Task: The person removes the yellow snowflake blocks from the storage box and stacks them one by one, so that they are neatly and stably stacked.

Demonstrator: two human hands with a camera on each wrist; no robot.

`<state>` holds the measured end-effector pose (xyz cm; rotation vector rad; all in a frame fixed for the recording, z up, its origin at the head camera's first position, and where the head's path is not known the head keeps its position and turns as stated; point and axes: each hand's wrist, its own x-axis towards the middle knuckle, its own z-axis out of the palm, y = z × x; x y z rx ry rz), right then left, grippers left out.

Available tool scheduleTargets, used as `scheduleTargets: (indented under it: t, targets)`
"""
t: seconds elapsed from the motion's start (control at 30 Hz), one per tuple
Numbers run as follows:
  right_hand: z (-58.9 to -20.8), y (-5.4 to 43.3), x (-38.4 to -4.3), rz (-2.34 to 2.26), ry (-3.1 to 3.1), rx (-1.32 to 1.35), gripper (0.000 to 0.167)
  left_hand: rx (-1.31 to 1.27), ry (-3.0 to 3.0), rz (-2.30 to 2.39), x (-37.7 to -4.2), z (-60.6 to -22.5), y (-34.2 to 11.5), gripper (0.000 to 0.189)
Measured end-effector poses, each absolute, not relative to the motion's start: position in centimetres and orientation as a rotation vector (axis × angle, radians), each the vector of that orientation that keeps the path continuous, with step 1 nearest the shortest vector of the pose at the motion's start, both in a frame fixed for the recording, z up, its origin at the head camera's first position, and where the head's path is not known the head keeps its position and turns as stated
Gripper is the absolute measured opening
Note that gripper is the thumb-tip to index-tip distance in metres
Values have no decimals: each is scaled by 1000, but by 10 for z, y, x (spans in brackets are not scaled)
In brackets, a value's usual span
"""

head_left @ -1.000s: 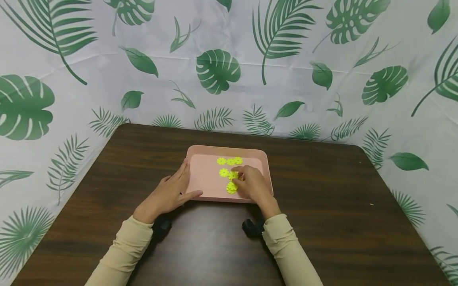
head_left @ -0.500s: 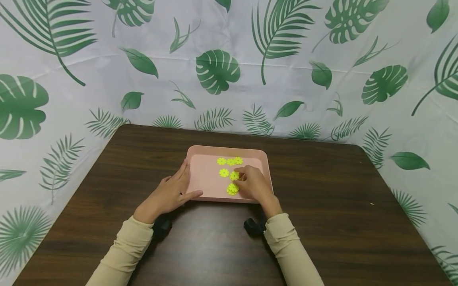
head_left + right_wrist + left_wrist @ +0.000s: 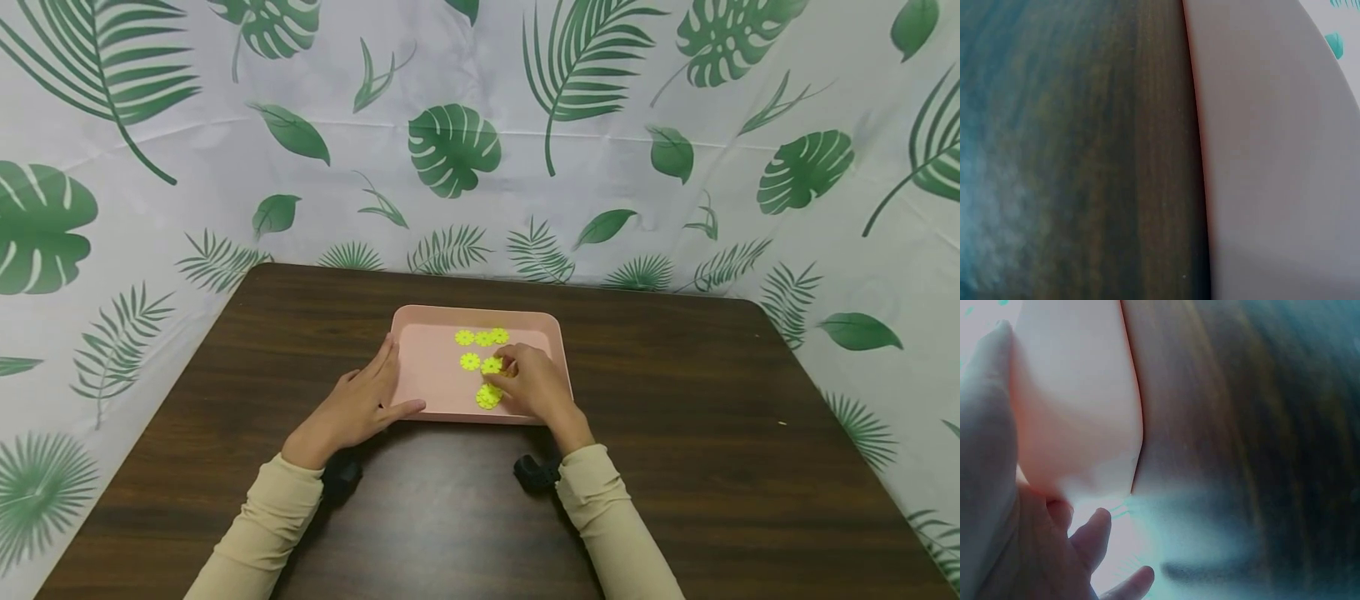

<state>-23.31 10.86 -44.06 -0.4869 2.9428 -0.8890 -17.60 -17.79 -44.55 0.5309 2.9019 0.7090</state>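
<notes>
right hand | partly hides yellow flower (grip unclear)

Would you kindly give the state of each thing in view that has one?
Pink tray: lying flat on the table
Yellow flower-shaped pieces: in the tray, some overlapping
Left hand: outstretched, resting against the tray
Right hand: curled at the pieces, grip unclear
Leaf-print cloth: hanging, creased
Sleeves: wrinkled
</notes>
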Motion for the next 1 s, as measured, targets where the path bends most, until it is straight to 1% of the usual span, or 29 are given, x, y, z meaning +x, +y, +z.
scheduleTargets:
  t: [0.23,0.5,0.8,1.0]
  targets:
    - [-439,113,-232,-979,2941,-546,41,524,2892,702,-177,-446,-177,110]
    - [-436,125,-233,-1095,2942,-685,37,546,2873,748,-177,-445,-180,113]
    - [-431,147,-231,-1163,2951,-654,34,529,2841,814,-178,-446,-180,117]
    - [-430,164,-230,-1163,3001,-631,33,540,2840,829,-179,-446,-180,115]
